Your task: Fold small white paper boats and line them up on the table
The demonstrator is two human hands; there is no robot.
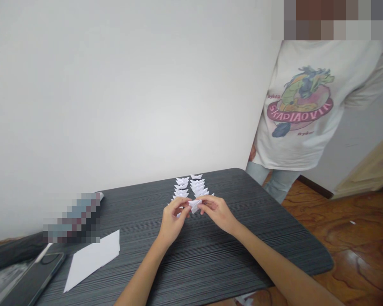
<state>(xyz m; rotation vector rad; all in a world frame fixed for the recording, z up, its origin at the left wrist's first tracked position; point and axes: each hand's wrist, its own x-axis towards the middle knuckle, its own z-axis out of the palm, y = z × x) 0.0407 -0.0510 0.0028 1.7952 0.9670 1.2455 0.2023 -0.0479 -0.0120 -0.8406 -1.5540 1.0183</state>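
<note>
1. The left hand (174, 221) and the right hand (217, 212) each pinch one end of a small white folded paper (195, 205), held just above the middle of the desk (210, 263).
2. Two rows of paper boats (190, 187) run from the hands toward the far edge.
3. A white sheet (94, 257) lies near the left edge, with a phone (32, 280) at the near left corner.
4. Another person (300, 114) stands by the far right corner.

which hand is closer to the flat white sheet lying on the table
Left. The left hand is up and to the right of the flat white sheet, apart from it; the right hand lies farther right, both pinching a small folded paper.
</note>
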